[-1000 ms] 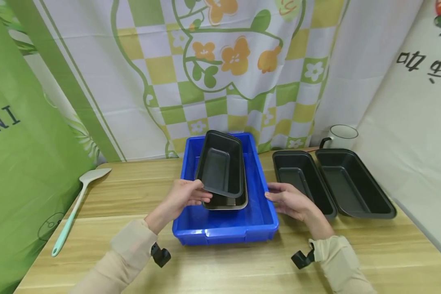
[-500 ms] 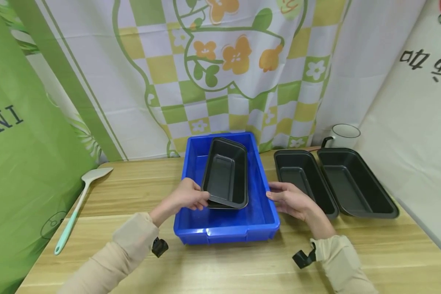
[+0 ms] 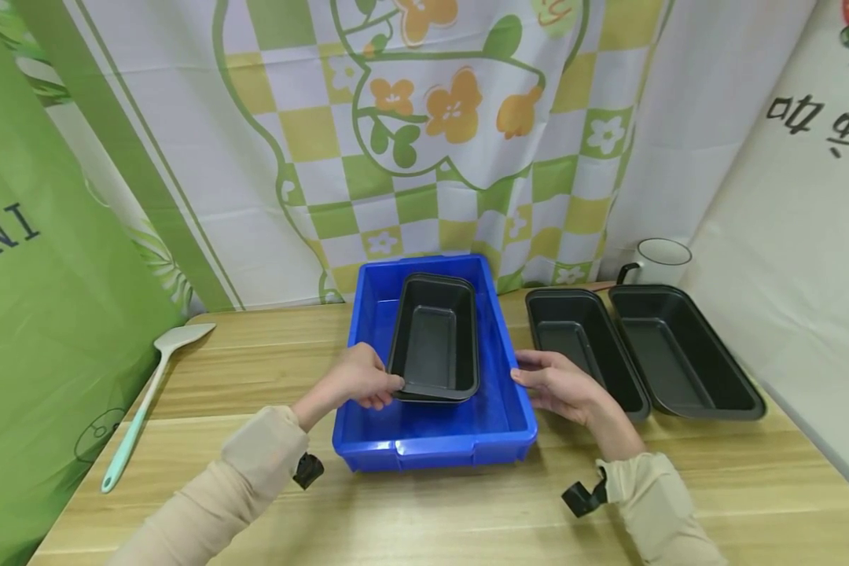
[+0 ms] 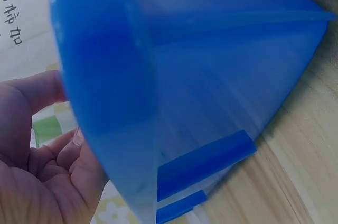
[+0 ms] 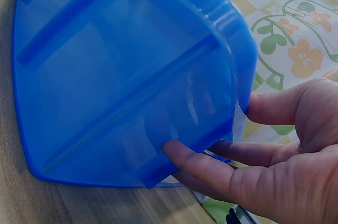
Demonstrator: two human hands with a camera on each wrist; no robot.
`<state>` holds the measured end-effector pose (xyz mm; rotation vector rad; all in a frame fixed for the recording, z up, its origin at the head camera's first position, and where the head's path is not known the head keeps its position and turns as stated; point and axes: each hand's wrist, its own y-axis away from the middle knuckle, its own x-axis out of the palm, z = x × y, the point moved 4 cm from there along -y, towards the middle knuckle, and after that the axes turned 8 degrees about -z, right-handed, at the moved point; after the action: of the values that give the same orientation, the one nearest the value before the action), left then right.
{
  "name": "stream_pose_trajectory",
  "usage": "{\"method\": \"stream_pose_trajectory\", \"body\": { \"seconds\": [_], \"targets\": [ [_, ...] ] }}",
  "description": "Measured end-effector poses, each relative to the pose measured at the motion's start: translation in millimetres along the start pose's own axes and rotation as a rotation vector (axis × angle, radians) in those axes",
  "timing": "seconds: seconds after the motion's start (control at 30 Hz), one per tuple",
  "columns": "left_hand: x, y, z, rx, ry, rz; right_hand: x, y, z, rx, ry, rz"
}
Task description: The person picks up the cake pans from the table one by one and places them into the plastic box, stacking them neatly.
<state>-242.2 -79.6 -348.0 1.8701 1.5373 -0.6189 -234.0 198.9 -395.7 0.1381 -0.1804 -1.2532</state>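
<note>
Checkered green-and-yellow floral cloth (image 3: 364,141) is hanging across the upper middle of the frame. Near the centre, the front-left corner of a black rectangular loaf pan (image 3: 431,346) is being pinched between the thumb and fingers of the left hand (image 3: 368,377). At centre right, the side rim of a blue rectangular plastic bin (image 3: 439,450) is being gripped by the right hand (image 3: 562,385), the thumb being set at the rim and the fingers outside, slightly apart.

Inside the bin, the held pan is lying over a second dark pan (image 3: 431,400), of which only a thin strip is showing at the near end. Compared with a second ago, the upper pan is sitting lower and straighter; the pair appears to be almost nested, though full seating cannot be told.

Pale wood-grain table (image 3: 276,346) is supporting everything. At right, a narrow black loaf pan (image 3: 573,338) and a wider black loaf pan (image 3: 668,354) are lying side by side, a white mug with a black handle (image 3: 665,267) standing behind. At left, a pale-headed spatula with a mint-green handle (image 3: 137,420) is resting.
</note>
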Motion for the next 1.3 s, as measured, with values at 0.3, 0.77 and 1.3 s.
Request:
{"method": "stream_pose_trajectory", "body": {
  "seconds": [0.3,0.77,1.3],
  "targets": [
    [-4.0,-0.5,2.1,0.066,-0.035,0.007,0.2,0.2,0.0,0.007,-0.008,-0.007],
    [-28.7,-0.7,10.5,0.064,0.069,0.012,-0.9,0.8,-0.8,0.008,-0.012,-0.006],
    [-37.9,-2.0,91.0,0.028,0.595,-0.255,1.3,0.3,-0.2,0.014,-0.023,0.009]
  ]
}}
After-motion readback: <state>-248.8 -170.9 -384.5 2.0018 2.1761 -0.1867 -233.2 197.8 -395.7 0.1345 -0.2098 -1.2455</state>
